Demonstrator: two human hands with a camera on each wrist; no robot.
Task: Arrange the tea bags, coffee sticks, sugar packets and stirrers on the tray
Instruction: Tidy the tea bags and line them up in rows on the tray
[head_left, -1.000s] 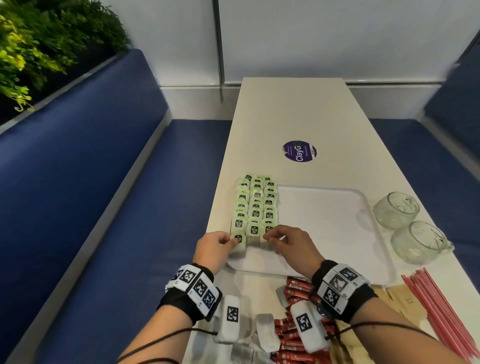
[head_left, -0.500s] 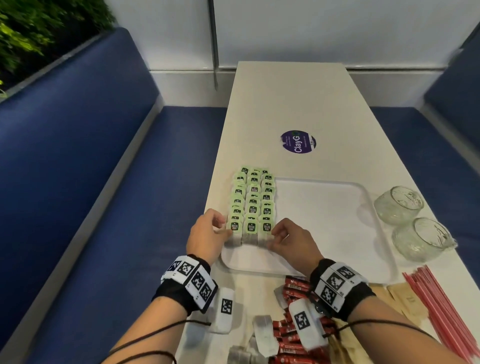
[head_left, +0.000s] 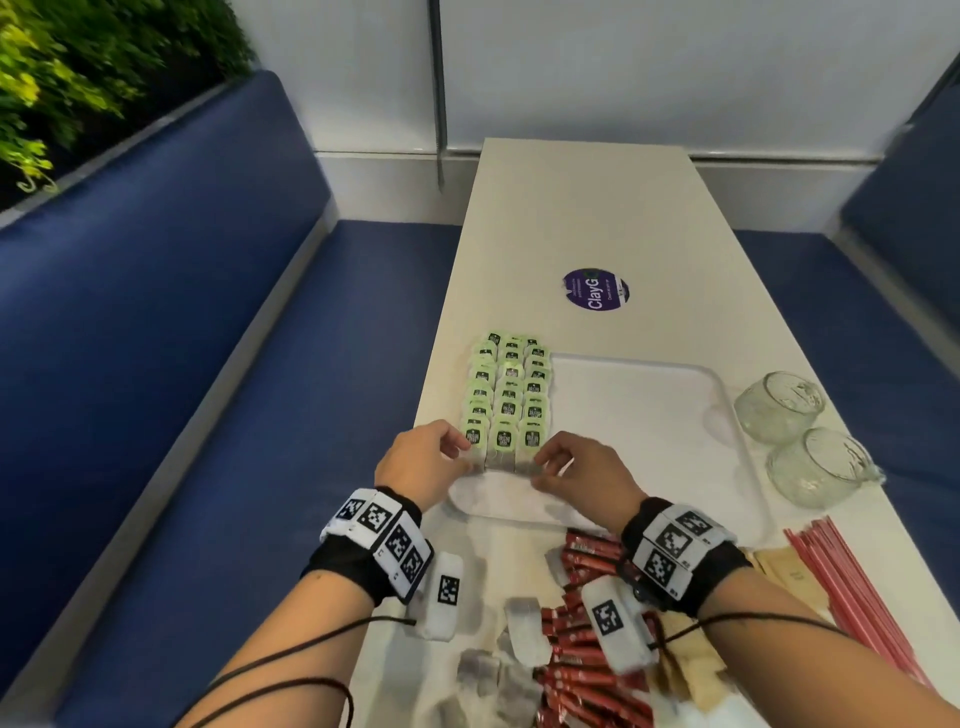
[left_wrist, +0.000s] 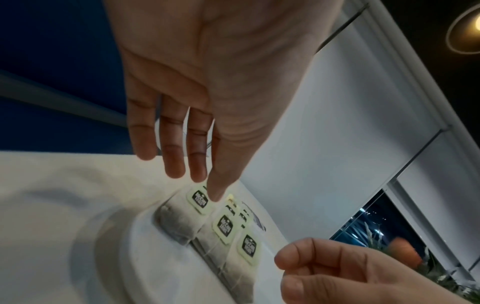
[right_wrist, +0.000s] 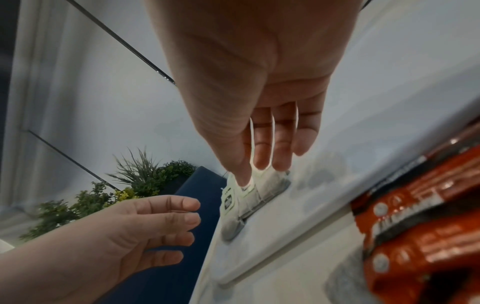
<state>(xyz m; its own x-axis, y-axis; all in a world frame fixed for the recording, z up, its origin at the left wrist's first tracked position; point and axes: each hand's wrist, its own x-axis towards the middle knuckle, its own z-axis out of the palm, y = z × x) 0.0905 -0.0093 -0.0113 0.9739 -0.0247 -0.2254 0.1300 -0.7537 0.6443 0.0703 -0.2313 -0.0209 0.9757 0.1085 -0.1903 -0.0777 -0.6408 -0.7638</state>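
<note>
At the left of centre in the head view, the left hand (head_left: 423, 462) hangs just beside the nearest tea bags (head_left: 506, 400), fingers (left_wrist: 176, 156) straight and slightly spread; in the left wrist view one fingertip touches the green tag of the outermost bag. The bags lie in three overlapping rows down the left side of the white tray (head_left: 727, 415). To their right, the right hand (head_left: 584, 470) has fingers close together, tips on the near bag (whether it pinches, I cannot tell). Lower in the frame lie red coffee sticks (head_left: 587, 670), then pink stirrers (head_left: 852, 587) at the right edge.
</note>
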